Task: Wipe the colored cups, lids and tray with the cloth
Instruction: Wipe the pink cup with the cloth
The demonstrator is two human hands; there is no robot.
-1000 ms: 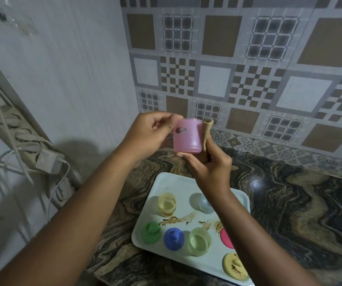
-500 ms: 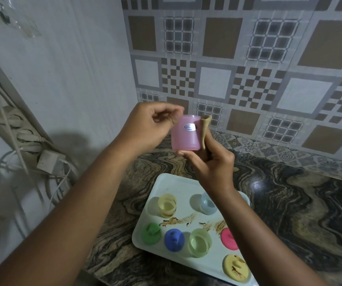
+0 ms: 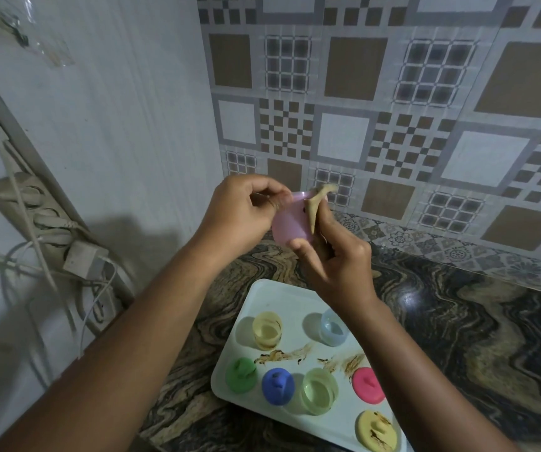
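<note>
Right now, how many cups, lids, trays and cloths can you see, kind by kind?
Cups: 4 (pink cup, yellow cup, blue cup, green cup)
Lids: 4 (green lid, blue lid, pink lid, yellow lid)
Tray: 1
Cloth: 1
Total: 10

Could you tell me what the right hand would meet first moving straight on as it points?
The pink cup; the right hand presses the cloth against it. Behind, probably the tiled wall.

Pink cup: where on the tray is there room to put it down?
On the tray, the far corner behind the yellow cup is bare, and so is the gap between it and the blue cup. The counter right of the tray is open too. The near row is crowded: green lid, blue lid, green cup, pink lid.
</note>
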